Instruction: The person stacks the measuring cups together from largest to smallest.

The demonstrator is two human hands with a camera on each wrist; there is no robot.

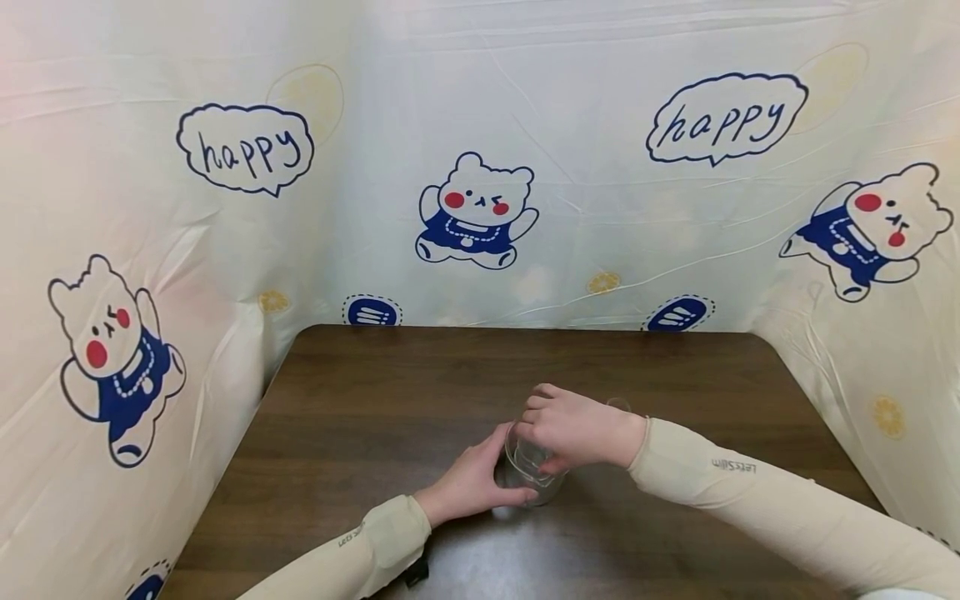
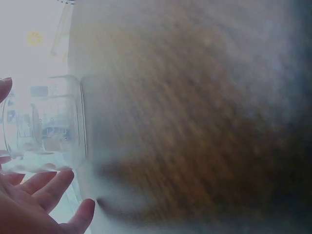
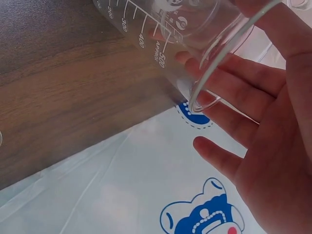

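A clear glass beaker (image 1: 542,492) stands upright on the table, with white graduation marks up to 500 in the right wrist view. My left hand (image 1: 468,477) grips its side, thumb in front and fingers around the far left. A smaller glass beaker (image 3: 192,19) shows inside it. From above, my right hand (image 1: 573,425) reaches over the rim, fingers and thumb bent down into the mouth, and seems to hold the smaller beaker. The glass makes that contact hard to see. In the left wrist view, the fingers (image 2: 51,190) lie along the larger beaker (image 2: 80,122).
Behind my right wrist, the rim of another clear glass piece (image 1: 618,403) peeks out. The brown wooden table (image 1: 360,392) has rounded far corners. A pale curtain (image 1: 585,217) printed with bears surrounds it on the far side and both flanks.
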